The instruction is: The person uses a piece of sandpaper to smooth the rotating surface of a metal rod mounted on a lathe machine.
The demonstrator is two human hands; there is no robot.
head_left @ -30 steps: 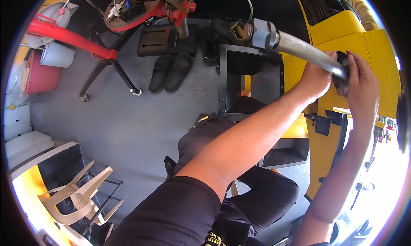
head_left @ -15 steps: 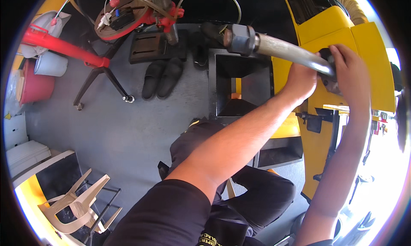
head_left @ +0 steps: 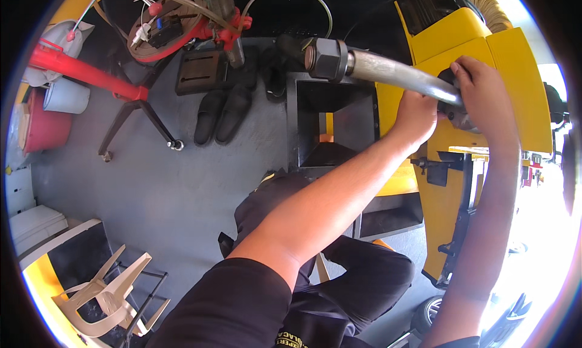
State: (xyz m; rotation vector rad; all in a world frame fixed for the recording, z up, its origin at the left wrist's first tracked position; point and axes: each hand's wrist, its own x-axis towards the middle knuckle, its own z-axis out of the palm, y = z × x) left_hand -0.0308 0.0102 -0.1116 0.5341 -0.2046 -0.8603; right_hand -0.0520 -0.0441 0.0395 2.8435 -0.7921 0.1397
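Observation:
A steel shaft (head_left: 400, 73) with a large hex nut (head_left: 327, 59) on its end sticks out leftward, in front of a yellow machine (head_left: 479, 51). At the shaft's right end is a dark metal part (head_left: 447, 78), partly covered by my hands. My right hand (head_left: 487, 99) wraps over this part from the right, its thumb along the top. My left hand (head_left: 417, 119) is just below the shaft, closed against the lower left side of the same part. Most of its fingers are hidden behind the shaft and the part.
A black open-topped metal box (head_left: 292, 124) stands left of the machine. Black slippers (head_left: 233, 115) lie on the grey floor near a black slotted base (head_left: 206, 69). A red stand (head_left: 91, 70) is at upper left. Beige plastic chairs (head_left: 109, 293) lie at lower left.
The whole view has shifted slightly, so the shaft, machine and hands appear a little farther left. Both hands keep their hold on the dark part.

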